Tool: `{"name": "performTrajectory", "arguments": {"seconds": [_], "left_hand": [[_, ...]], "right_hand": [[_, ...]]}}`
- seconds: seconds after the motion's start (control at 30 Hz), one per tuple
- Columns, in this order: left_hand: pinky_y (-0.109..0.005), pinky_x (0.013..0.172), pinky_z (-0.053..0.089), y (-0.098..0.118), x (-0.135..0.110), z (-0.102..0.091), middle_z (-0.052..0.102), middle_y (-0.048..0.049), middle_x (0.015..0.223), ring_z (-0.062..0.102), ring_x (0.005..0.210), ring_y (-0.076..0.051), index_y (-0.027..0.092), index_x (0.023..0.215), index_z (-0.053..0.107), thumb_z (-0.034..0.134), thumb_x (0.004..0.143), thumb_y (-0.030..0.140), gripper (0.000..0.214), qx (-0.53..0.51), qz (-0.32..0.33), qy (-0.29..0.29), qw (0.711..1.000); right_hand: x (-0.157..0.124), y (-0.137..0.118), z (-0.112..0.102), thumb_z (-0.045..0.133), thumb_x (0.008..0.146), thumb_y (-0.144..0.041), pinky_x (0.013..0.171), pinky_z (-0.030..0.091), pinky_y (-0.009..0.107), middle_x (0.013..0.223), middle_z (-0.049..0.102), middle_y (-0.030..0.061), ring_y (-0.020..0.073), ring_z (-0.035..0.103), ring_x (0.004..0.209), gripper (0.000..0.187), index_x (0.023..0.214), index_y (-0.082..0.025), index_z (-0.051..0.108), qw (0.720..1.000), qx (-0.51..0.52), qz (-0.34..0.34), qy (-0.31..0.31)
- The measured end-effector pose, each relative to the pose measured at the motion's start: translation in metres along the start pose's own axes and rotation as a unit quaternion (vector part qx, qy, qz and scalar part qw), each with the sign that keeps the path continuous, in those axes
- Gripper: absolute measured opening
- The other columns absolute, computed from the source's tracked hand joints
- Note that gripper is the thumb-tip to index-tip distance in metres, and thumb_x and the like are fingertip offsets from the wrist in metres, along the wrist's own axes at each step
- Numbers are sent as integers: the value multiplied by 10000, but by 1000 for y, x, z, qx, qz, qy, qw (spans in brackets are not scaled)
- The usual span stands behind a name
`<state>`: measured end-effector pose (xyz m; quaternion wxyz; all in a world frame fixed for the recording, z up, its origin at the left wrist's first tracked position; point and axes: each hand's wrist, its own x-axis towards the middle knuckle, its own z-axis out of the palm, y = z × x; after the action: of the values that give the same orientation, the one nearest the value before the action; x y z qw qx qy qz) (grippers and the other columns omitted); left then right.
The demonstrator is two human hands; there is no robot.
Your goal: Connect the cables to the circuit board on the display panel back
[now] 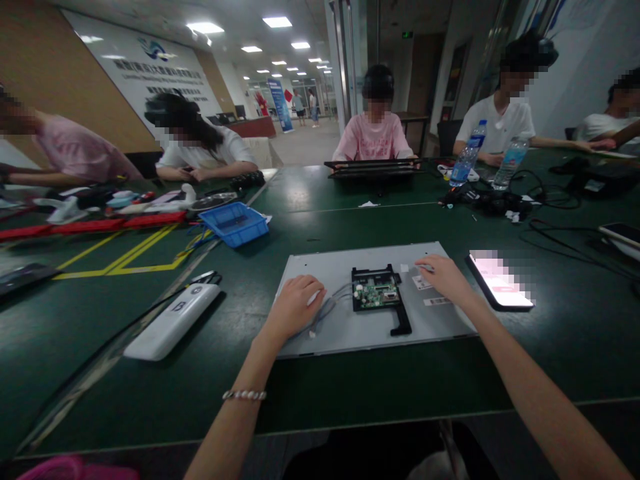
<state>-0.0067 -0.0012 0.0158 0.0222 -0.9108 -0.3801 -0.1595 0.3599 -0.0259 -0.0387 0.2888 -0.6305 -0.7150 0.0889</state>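
A flat grey panel (340, 330) lies on the table in front of me. In its middle sit a black plastic bracket (401, 323) and a green circuit board (373, 295). Grey cables (327, 308) run from the board's left side towards my left hand (299, 301). That hand rests on the panel's left part with its fingers curled together; what is under them is hidden. On the panel's upper right, beside a white label (423, 283), is my right hand (446, 277). Its thumb and fingers are drawn together, and anything between them is too small to name.
A white power bank (175, 323) with a cable lies left, and a lit phone (500, 283) right. Beyond are a blue basket (235, 225), water bottles (469, 157) and black cables (565, 250). Several people sit around the table; one across has a dark panel (375, 168).
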Motion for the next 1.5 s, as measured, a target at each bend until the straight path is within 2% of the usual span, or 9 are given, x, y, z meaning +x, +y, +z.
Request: {"name": "performTrajectory", "arguments": {"seconds": [0.13,0.27,0.37,0.5,0.67,0.83,0.97,1.13,1.5], "left_hand": [[-366,845,401,7,12,-5,603,-64,959,536,943,-211,187,946,603,406,921,240,205,-2,-14,37,999],[-377,875,410,21,38,-8,588,-65,1016,537,976,-215,189,1014,578,425,917,236,188,-36,-21,73,996],[-361,877,430,32,59,2,568,-70,1038,542,974,-207,180,1060,560,438,911,233,200,-78,-18,85,993],[-360,910,426,41,74,28,549,-74,1089,528,1022,-204,181,1098,544,453,905,231,219,-111,-8,75,991],[-405,949,398,43,69,47,516,-88,1201,501,1103,-230,205,1184,502,473,907,297,293,-97,-7,30,995],[-424,993,362,43,59,43,465,-99,1297,450,1188,-254,210,1284,426,452,914,404,418,-93,-7,-4,996],[-457,1055,295,46,51,40,335,-115,1428,353,1285,-291,217,1400,280,451,873,551,647,-89,-7,-48,995],[-458,1087,265,48,44,39,191,-90,1510,261,1345,-309,242,1458,124,453,812,660,837,-103,-15,-116,988],[-464,1094,260,48,42,44,142,-79,1527,226,1365,-303,250,1463,90,423,812,681,850,-107,-15,-123,986]], "right_hand": [[1,-5,-1,491,824,-154,895,445,369,1068,651,83,204,601,982,279,1042,-196,661,1000,-3,4,-14],[-1,-7,-3,520,807,-166,875,452,371,1063,647,88,209,601,965,295,1066,-203,657,1000,5,7,-25],[-2,-5,-4,589,754,-202,840,462,353,1047,643,89,209,605,926,339,1087,-203,654,999,18,13,-46],[-4,-1,-5,587,754,-243,799,468,333,1012,641,84,196,602,882,336,1078,-192,658,997,32,8,-68],[-5,1,-8,545,773,-200,795,465,321,1011,642,87,186,606,856,308,1059,-184,659,996,27,15,-78],[-4,5,-6,530,771,-173,790,454,321,991,648,86,190,609,846,300,1038,-193,664,998,-5,36,-55],[-3,6,-3,535,772,-213,775,450,327,977,650,90,192,612,817,295,1034,-188,668,998,-16,46,-45],[-4,0,0,565,775,-306,793,443,338,1014,642,100,226,598,911,286,1007,-185,680,999,-27,25,-39],[-4,-3,5,504,810,-201,763,446,319,901,648,82,193,601,842,194,887,-180,681,999,-30,26,-13]]}}
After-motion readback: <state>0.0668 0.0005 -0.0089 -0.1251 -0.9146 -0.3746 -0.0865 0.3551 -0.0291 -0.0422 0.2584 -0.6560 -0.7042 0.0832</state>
